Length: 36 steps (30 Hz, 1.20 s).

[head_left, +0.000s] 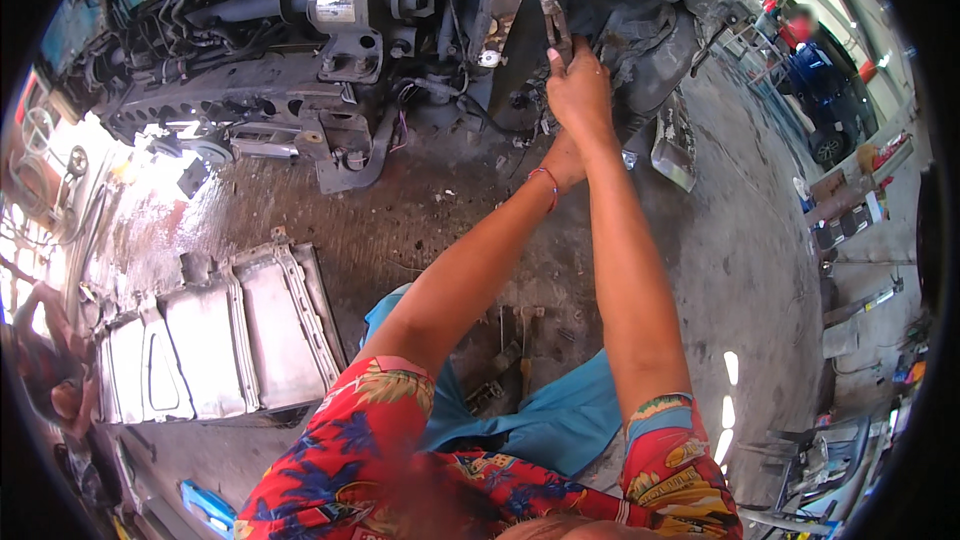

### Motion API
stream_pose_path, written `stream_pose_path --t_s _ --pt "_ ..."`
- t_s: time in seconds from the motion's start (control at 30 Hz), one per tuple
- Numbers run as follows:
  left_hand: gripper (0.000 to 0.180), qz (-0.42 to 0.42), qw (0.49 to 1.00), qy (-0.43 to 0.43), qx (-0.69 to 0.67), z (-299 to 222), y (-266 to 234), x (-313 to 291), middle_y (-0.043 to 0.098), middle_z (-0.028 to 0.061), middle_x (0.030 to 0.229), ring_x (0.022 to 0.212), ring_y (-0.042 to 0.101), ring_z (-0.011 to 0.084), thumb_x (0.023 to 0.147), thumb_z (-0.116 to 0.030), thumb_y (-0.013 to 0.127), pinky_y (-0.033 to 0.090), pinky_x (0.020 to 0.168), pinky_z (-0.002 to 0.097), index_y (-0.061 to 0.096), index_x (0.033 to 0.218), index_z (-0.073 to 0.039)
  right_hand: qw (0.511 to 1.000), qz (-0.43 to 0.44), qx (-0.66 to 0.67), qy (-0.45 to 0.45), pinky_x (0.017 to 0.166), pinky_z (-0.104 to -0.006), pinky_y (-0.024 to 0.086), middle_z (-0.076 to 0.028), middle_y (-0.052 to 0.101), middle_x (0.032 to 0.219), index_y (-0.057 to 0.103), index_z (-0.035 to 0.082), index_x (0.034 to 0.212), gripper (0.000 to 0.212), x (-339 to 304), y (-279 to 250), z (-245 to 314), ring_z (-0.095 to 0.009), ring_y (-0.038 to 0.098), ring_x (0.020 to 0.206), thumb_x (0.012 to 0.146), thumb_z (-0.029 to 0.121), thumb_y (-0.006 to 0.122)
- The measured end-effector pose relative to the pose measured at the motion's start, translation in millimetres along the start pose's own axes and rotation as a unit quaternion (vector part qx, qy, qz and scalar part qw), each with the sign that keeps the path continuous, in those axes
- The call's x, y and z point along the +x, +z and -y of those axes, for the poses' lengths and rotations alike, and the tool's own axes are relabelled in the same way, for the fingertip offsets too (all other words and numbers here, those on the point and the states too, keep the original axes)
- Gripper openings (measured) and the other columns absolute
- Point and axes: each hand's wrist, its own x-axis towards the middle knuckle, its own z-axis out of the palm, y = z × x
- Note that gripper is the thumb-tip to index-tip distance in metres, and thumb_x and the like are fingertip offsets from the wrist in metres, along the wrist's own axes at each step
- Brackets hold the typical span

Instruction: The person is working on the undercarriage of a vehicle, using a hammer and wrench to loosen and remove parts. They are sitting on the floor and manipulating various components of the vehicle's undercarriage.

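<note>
My right hand [580, 90] is closed around a long, worn metal tool that looks like pliers [550, 5]. Its upper end reaches up beside a rusty metal bracket [503, 5] on the stripped front of a vehicle. Thumb and fingers wrap the tool's lower end. Just below, my left hand [568, 158] crosses behind my right wrist, with a thin red band on its own wrist. The left fingers are hidden, so what they touch does not show. Left of the bracket sits a dark cylindrical part [340, 5] with a pale label, among hoses and wires.
A dark crossmember [240, 100] spans the vehicle's lower front. On the floor to the left lies a pale metal panel [215, 340]. Hammer-like tools [520, 335] lie between my legs. A dark blue car [825, 90] and a person [795, 25] are at the far right.
</note>
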Motion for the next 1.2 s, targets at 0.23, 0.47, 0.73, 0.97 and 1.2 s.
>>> stream_pose_path --t_s 0.23,0.47,0.73,0.97,1.2 --pt "0.075 0.041 0.999 0.003 0.02 -12.0 2.0 3.5 0.049 0.0105 0.152 0.141 0.045 0.0223 0.092 -0.026 0.077 0.037 0.118 0.0373 0.04 0.154 -0.003 1.0 0.017 -0.013 -0.004 0.095 -0.0578 0.052 -0.029 0.073 0.11 0.063 0.002 0.118 0.024 -0.8 -8.5 5.5 -0.052 0.067 0.109 0.099 0.017 0.062" --pt "0.059 -0.054 0.998 -0.001 -0.019 -15.6 21.6 -10.4 0.059 0.0087 0.14 0.127 0.054 0.0169 0.093 -0.02 0.077 0.046 0.107 0.0363 0.052 0.143 -0.003 0.996 0.054 -0.073 -0.003 0.094 -0.0578 0.054 -0.036 0.072 0.106 0.055 -0.005 0.123 0.034 -7.4 -14.3 18.3 -0.053 0.07 0.105 0.098 0.017 0.062" --pt "0.028 -0.183 0.973 -0.034 -0.138 -45.2 13.5 -21.0 0.075 0.0039 0.1 0.091 0.067 0.0119 0.092 -0.015 0.076 0.055 0.081 0.0327 0.069 0.112 0.004 0.998 0.04 -0.035 -0.027 0.095 -0.0586 0.054 -0.039 0.07 0.104 0.055 -0.009 0.117 0.032 -6.9 -7.2 36.1 -0.056 0.068 0.106 0.097 0.014 0.061" --pt "0.026 -0.205 0.966 -0.086 -0.129 -54.0 18.5 -25.6 0.077 0.0091 0.097 0.087 0.069 0.012 0.094 -0.016 0.075 0.055 0.077 0.0316 0.07 0.1 0.008 0.998 0.064 -0.019 -0.008 0.096 -0.0568 0.054 -0.039 0.07 0.107 0.058 -0.01 0.116 0.032 -4.8 -9.0 31.6 -0.056 0.067 0.108 0.093 0.012 0.062" --pt "0.018 -0.203 0.964 -0.106 -0.133 -68.3 8.2 -40.0 0.071 0.0056 0.09 0.08 0.059 0.0107 0.098 -0.01 0.059 0.049 0.074 0.0314 0.066 0.102 0.007 0.999 0.054 0.005 0.003 0.09 -0.0487 0.055 -0.03 0.073 0.101 0.066 -0.004 0.111 0.026 -5.4 -1.1 42.6 -0.047 0.072 0.102 0.092 0.014 0.065"
